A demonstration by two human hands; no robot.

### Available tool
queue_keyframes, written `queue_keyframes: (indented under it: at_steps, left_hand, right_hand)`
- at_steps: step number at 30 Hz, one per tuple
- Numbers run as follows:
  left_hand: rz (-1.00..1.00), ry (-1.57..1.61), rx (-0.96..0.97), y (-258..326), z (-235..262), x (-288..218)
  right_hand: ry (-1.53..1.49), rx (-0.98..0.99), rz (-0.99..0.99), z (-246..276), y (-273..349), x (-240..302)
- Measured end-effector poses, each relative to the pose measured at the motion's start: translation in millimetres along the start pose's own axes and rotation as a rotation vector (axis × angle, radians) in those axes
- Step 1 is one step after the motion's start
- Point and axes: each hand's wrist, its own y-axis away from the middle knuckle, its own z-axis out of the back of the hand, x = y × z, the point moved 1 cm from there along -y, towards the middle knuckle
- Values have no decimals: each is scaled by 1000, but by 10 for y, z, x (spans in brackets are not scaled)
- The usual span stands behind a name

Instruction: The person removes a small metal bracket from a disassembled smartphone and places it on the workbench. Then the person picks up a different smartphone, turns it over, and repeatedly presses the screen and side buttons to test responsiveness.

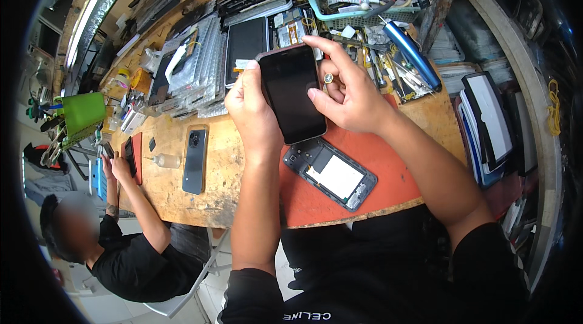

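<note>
A smartphone (293,96) with a dark, blank screen is held up over the workbench between both hands. My left hand (255,108) grips its left edge, the thumb along the upper left side. On the other side, my right hand (352,90) has a finger on the top right corner and the thumb on the right edge of the screen; a ring is on one finger. Below the phone, an opened phone body (331,172) with a white rectangle inside lies tilted on the red mat (395,166). A dark phone (195,159) rests back-up on the wood to the left.
A green basket (364,17) of tools stands at the back, a blue cylindrical tool (413,57) beside it. Bubble-wrapped stacks (197,69) fill the back left. A clear bottle (167,160) stands near a co-worker (139,251), seated left and handling another phone (129,155).
</note>
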Motion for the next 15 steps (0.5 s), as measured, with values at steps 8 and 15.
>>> queue_keyframes:
  at_steps: [8, 15]
  left_hand:
    - [-20, 24, -4, 9, -22, -16]
    - [-48, -18, 15, 3, -2, 5]
  right_hand:
    - [-25, 16, 2, 9, -4, 13]
    - [-33, 11, -4, -4, 1, 19]
